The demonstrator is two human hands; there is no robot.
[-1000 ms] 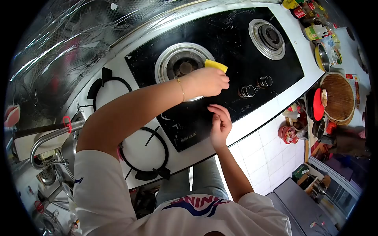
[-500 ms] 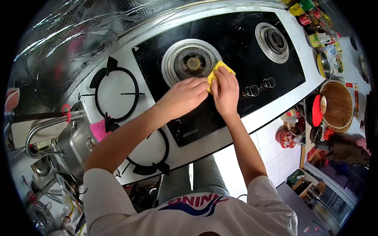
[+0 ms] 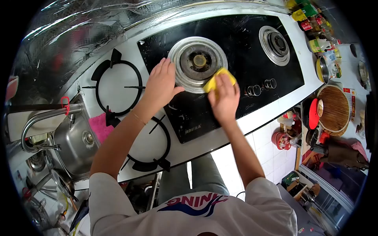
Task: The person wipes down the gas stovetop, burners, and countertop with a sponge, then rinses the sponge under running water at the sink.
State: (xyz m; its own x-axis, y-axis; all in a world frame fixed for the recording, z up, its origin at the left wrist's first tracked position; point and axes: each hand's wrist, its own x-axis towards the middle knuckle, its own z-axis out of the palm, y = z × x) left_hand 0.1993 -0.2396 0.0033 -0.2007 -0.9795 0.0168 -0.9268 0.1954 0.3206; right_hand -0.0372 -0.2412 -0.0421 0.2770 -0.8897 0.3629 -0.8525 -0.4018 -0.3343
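My right hand (image 3: 226, 99) presses a yellow cloth or sponge (image 3: 220, 80) against the lower right edge of the large burner's metal ring (image 3: 177, 74). My left hand (image 3: 161, 83) lies at the left side of that ring, fingers stretched out and thumb apart, holding nothing. Both hands are over the black glass cooktop (image 3: 240, 43). Two control knobs (image 3: 252, 90) stand to the right of my right hand.
Two black pan supports (image 3: 139, 74) rest on the white counter at left, near a pink cloth (image 3: 100, 126) and a steel sink (image 3: 76, 143). A smaller burner (image 3: 277, 44), bottles (image 3: 318, 45) and a round wooden board (image 3: 334, 108) are at right.
My left hand has come off the yellow cloth and moved left to the ring's other side, opening. My right hand and the cloth have shifted slightly down, and the view has shifted a little.
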